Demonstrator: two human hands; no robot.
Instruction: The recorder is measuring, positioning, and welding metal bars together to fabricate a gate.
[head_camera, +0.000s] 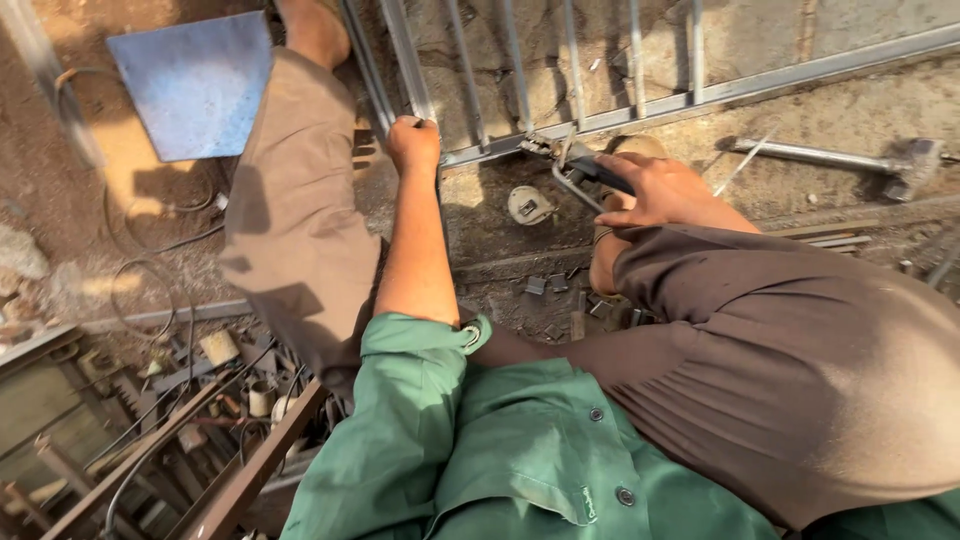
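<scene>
Right hand (655, 190), centre right of the frame, is clenched around a dark-handled welding holder (585, 170), its tip against the metal grille (560, 75) at upper centre. Left hand (413, 143) is fisted on a grille bar. Farther right lies a hammer (850, 158). Likely tacking a joint; next needs steady aim

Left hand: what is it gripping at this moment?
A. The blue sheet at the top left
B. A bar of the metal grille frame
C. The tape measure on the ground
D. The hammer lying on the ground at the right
B. The left hand is closed around a bar of the metal grille, while the hammer, the blue sheet and the tape measure all lie apart from it, untouched.
</scene>
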